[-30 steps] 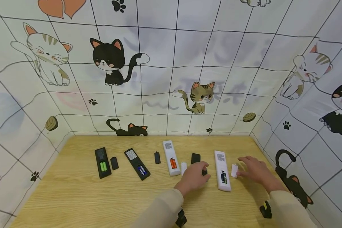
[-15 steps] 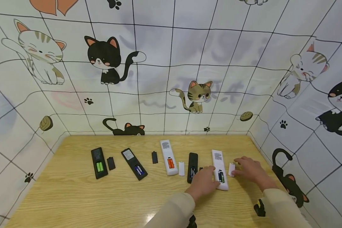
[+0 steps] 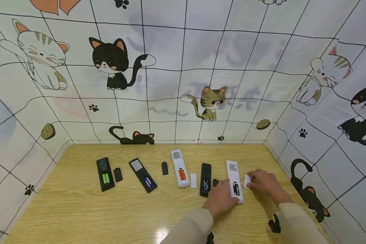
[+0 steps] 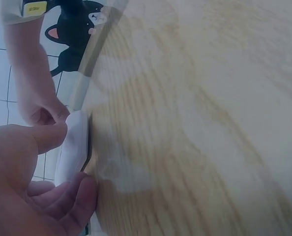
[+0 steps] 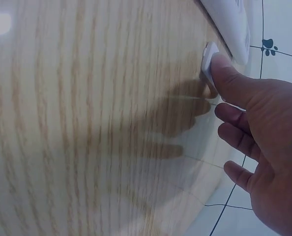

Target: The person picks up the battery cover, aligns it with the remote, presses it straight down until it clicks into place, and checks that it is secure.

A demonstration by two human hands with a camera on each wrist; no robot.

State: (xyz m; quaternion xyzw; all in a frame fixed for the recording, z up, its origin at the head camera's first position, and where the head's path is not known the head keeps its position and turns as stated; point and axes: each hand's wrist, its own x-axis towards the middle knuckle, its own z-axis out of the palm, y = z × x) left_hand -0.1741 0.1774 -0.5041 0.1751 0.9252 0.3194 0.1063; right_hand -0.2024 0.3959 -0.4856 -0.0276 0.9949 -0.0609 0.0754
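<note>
Obscuring part of white cover (image 3: 247, 182) — right fingers (image 3: 257, 174).

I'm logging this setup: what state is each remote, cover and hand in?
Leftmost black remote: open, green batteries
Middle black remote: open, blue batteries
Rightmost black remote: open, loaded
Left white remote: open, orange batteries
Right white remote: open, loaded
Black covers: off
White covers: off
Left hand: gripping right white remote
Right hand: pinching one white cover

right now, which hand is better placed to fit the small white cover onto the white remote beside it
Probably the right hand: it pinches the small white cover, while the left hand holds the white remote and could steady it.
</note>
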